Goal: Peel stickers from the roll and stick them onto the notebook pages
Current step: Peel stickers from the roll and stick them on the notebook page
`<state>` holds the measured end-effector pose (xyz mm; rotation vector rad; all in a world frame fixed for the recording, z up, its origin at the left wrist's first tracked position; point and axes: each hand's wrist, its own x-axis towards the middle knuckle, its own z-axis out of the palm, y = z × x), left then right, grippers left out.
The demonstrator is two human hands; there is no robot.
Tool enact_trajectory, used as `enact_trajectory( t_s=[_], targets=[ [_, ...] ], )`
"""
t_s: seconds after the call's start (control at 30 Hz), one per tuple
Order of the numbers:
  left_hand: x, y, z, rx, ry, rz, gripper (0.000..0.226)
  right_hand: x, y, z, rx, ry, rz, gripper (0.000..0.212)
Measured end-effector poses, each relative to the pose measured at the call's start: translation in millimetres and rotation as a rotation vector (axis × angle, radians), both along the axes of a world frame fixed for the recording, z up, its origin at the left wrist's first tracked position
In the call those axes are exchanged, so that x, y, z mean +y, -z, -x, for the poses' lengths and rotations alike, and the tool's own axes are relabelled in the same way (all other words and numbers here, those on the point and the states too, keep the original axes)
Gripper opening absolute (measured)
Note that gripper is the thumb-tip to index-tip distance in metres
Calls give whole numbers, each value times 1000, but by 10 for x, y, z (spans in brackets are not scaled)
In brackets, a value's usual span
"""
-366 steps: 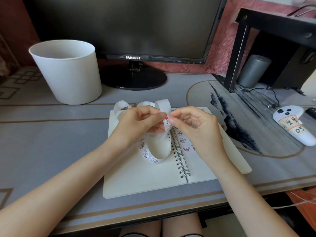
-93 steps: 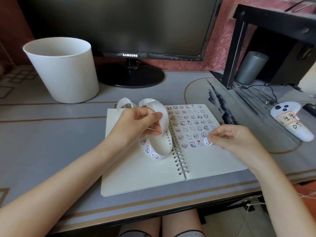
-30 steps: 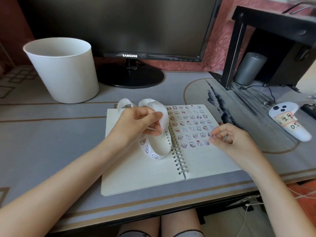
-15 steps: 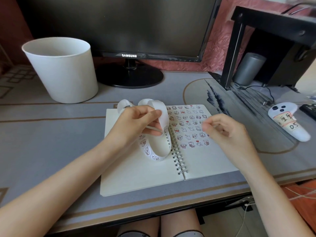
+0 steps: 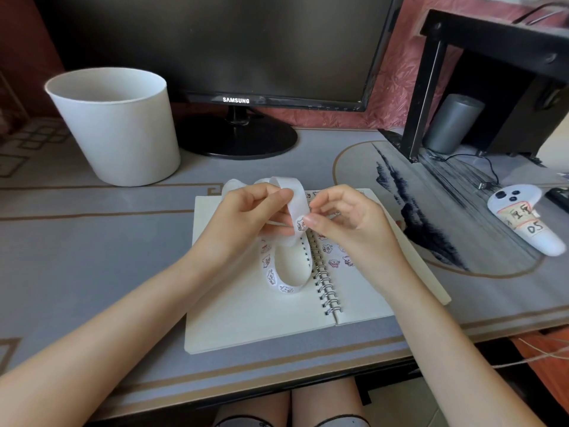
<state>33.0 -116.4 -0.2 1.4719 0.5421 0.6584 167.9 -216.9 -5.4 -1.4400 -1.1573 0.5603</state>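
An open spiral notebook (image 5: 246, 315) lies on the desk mat in front of me. Its right page carries several small cartoon stickers (image 5: 334, 262), mostly hidden under my right hand. A white sticker strip (image 5: 295, 272) loops over the left page and up behind my hands. My left hand (image 5: 246, 217) grips the strip above the notebook's spine. My right hand (image 5: 341, 220) has its thumb and forefinger pinched on a sticker (image 5: 300, 224) at the strip's edge.
A white bucket (image 5: 117, 127) stands at the back left. A Samsung monitor (image 5: 234, 50) on its round base sits behind the notebook. At the right are a black shelf frame (image 5: 431, 87), a grey cylinder (image 5: 452, 124), a cable, and a white labelled controller (image 5: 526, 220).
My right hand left the right page, where it had pressed a sticker, and came back left to the strip. My left hand kept holding the strip in place.
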Motion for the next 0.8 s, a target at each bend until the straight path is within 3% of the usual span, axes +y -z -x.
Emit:
enact_trajectory(
  t_s=[0.1,0.37,0.8],
  targets=[
    [9,1,-6,-20,6,29,29,15,5,-1,6,39,-33,14],
    [29,84,-8,56,49,-99,4,33,15,-12,-77,97,-64,14],
    [33,113,-14,1,15,-148,9,2,26,52,-110,152,-75,9]
  ],
)
